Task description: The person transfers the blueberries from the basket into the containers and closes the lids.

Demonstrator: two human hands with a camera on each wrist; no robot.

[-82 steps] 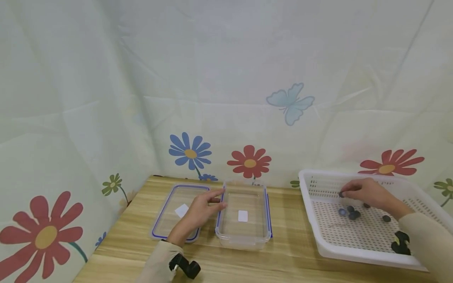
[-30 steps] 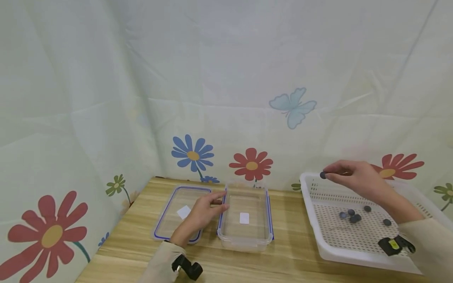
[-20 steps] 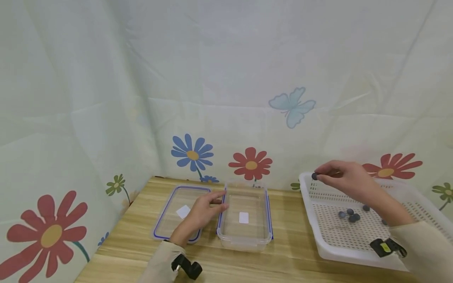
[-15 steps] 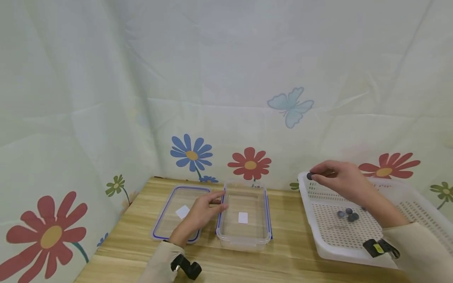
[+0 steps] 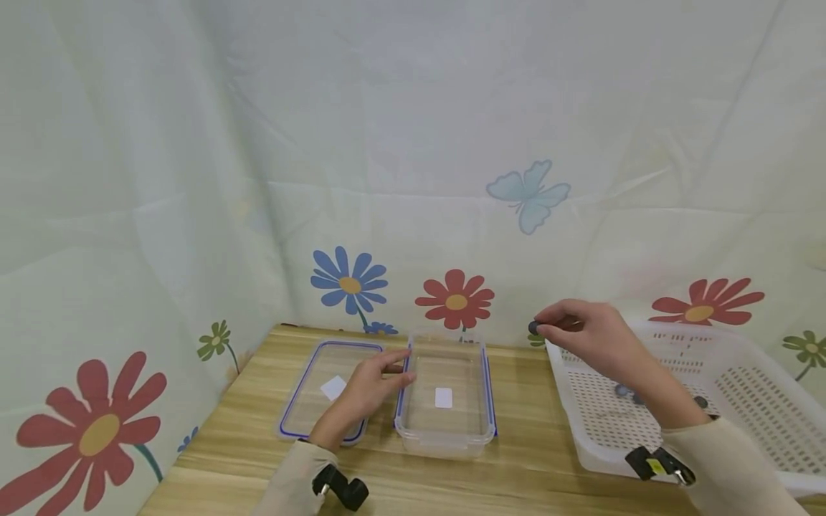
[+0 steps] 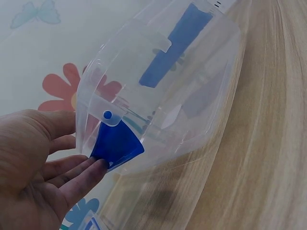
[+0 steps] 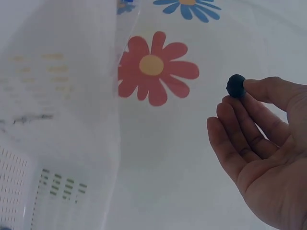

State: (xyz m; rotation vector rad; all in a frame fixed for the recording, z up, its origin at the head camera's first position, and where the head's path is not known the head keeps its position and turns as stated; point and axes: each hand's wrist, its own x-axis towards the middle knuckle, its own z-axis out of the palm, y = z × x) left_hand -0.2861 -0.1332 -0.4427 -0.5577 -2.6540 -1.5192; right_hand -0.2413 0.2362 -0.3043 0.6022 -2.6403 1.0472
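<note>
My right hand [image 5: 590, 337] pinches a blueberry [image 5: 533, 327] between thumb and fingertips, raised just left of the white basket. The right wrist view shows the round dark berry [image 7: 235, 86] at the tips of the right hand [image 7: 261, 139]. My left hand [image 5: 368, 390] rests its fairly straight fingers against the left side of a clear food container [image 5: 445, 437]. In the left wrist view, the left hand [image 6: 57, 163] has its fingertips at the container's blue latch flap [image 6: 117, 143]. The container stands uncovered, with a white label showing.
The clear lid [image 5: 293, 401] with a blue seal lies left of the container, partly behind my left hand. The white perforated basket [image 5: 574, 430] on the right holds several blueberries [image 5: 700, 403], some hidden by my right arm. A flowered curtain [image 5: 400, 143] hangs behind the wooden table [image 5: 516, 466].
My right hand has lifted a blueberry out of the basket and carried it left past the basket's rim. The left hand, container and lid stay in place.
</note>
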